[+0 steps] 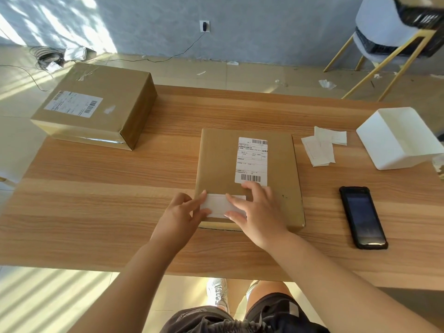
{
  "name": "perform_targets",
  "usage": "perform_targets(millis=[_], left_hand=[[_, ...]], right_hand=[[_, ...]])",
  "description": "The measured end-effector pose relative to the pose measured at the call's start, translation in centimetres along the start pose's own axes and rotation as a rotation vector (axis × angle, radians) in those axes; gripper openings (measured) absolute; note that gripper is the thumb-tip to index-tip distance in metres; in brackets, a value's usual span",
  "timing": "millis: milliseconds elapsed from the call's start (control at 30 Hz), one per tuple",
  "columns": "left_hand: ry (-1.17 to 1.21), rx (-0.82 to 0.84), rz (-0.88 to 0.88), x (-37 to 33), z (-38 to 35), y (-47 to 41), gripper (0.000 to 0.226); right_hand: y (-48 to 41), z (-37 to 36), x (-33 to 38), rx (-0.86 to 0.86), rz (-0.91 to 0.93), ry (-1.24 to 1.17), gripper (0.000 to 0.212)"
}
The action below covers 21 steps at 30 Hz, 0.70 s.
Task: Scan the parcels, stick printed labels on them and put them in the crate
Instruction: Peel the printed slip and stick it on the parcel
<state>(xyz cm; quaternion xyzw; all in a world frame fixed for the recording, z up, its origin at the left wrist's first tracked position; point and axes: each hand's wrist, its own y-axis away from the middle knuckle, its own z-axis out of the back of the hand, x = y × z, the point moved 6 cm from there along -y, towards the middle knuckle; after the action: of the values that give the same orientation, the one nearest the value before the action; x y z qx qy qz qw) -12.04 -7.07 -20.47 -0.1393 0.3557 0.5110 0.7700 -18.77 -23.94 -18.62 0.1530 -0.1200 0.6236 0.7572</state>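
Head view: your left hand (182, 212) pinches the left end of a small blank white paper label (216, 205), index finger on its upper corner and thumb at its lower edge. Your right hand (259, 212) lies over the label's right end with the fingers straight and spread, pressing it flat. The label sits on the near left corner of a flat brown cardboard parcel (281, 179), which lies in the middle of the wood-grain bench (96, 200). Further up the same parcel is a tall white shipping label with barcodes (252, 162), and your right index fingertip touches its lower edge.

A bulkier brown taped cardboard box (125, 92) stands on the far left corner of the bench, well apart from the flat parcel, with its own white barcode label (73, 102) on top. To the right of the flat parcel lie loose white backing papers (319, 150), a white boxy plastic device (398, 138) and, nearer you, a black handheld device with a dark screen (362, 217). A black slatted crate (418, 15) rests on a white chair with gold legs (374, 27) beyond the bench, at the far right.
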Motion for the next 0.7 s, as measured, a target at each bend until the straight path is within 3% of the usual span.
perform_targets(millis=[300,500,567,700], left_hand=[[0.056,0.011,0.003,-0.2,0.1,0.0,0.044],[0.124,-0.04,0.08,-0.7,0.9,-0.8,0.027],[0.173,-0.077,0.141,-0.7,1.0,-1.4,0.027],[0.221,-0.074,0.311,0.0,0.1,-2.5,0.054]], right_hand=[[1.8,0.9,-3.5,-0.106,-0.023,0.008,0.03],[1.8,3.6,-6.7,-0.151,-0.196,-0.174,0.019],[1.7,4.7,-8.2,-0.173,-0.291,-0.161,0.024],[1.2,5.2,-11.4,-0.053,-0.515,-0.152,0.056]])
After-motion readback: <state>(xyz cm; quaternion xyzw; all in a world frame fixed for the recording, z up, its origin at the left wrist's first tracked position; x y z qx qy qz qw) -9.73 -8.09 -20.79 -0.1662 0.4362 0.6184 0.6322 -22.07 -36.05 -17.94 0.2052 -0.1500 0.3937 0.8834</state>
